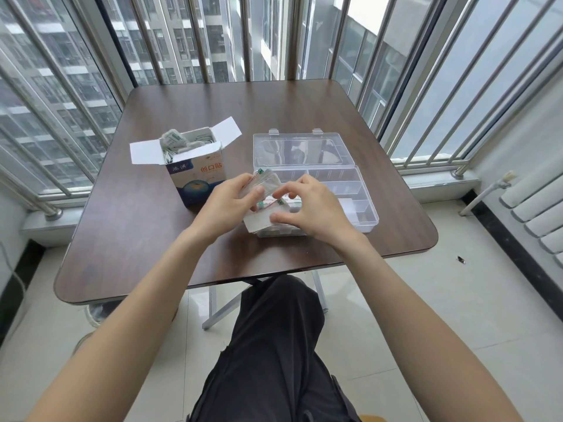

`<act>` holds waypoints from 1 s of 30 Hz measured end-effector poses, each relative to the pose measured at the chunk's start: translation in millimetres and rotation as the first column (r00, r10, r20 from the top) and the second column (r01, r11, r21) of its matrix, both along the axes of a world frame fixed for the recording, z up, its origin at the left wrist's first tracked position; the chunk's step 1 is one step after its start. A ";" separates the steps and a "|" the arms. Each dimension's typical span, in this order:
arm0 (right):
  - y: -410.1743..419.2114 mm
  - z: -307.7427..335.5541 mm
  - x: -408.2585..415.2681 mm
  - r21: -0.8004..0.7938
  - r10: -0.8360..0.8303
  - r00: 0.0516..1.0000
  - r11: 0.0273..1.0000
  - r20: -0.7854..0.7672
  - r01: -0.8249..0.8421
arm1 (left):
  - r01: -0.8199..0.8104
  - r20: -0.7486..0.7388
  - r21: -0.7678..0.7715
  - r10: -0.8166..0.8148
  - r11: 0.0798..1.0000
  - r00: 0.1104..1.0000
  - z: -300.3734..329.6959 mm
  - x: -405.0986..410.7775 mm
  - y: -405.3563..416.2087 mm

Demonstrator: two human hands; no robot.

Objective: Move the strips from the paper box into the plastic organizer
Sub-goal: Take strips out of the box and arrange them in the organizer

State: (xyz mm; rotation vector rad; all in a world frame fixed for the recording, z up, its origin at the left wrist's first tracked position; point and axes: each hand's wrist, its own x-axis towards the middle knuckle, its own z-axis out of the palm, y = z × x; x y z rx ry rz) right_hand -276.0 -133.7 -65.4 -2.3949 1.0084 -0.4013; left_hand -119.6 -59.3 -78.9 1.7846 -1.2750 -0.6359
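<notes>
Left hand (227, 205), right hand (307, 208) pinch strips (268, 181), seemingly over organizer (344, 184).

Dark wood-grain counter (146, 239) on pale tiled floor (426, 315). Barred windows (195, 41) on three sides; daylight. White radiator (539, 214) at right.

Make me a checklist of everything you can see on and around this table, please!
Surface: dark wooden table, square with rounded corners.
Job's things: paper box open, strips sticking out; clear plastic organizer, lid open, some strips already in its near-left part.
Clutter: nothing seen on the table.
Hands: left hand holds a bundle of strips; right hand pinches at the bundle, above the organizer.
Cables: thin white cord at the far left.
Surroundings: window bars, radiator, tiled floor.
</notes>
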 end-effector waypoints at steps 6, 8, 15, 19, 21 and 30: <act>-1.5 -1.7 2.5 0.021 0.039 0.999 0.999 -0.014 -0.039 | -0.024 0.038 -0.005 0.024 1.000 0.999 -2.7 -1.5 9.2; -4.0 -1.4 2.2 0.049 0.049 0.999 0.998 0.007 -0.050 | -0.031 0.061 -0.004 0.032 0.999 0.998 -2.6 -1.1 10.9; -9.5 -2.1 2.5 0.011 0.097 0.995 0.995 -0.002 -0.097 | -0.003 0.067 0.042 0.000 0.999 0.998 -0.7 -0.9 19.4; -12.1 -5.0 2.2 -0.007 0.099 0.995 0.995 0.022 -0.099 | -0.003 0.028 0.014 0.002 1.000 1.000 0.1 0.8 19.8; -15.1 -3.6 2.2 -0.007 0.094 0.993 0.996 0.076 -0.094 | 0.006 -0.083 -0.023 -0.008 1.000 0.997 1.5 2.0 17.9; -30.9 14.5 -2.0 0.083 0.006 0.959 0.996 0.283 -0.031 | -0.071 -0.374 -0.161 0.006 0.984 0.927 10.9 -0.8 -0.7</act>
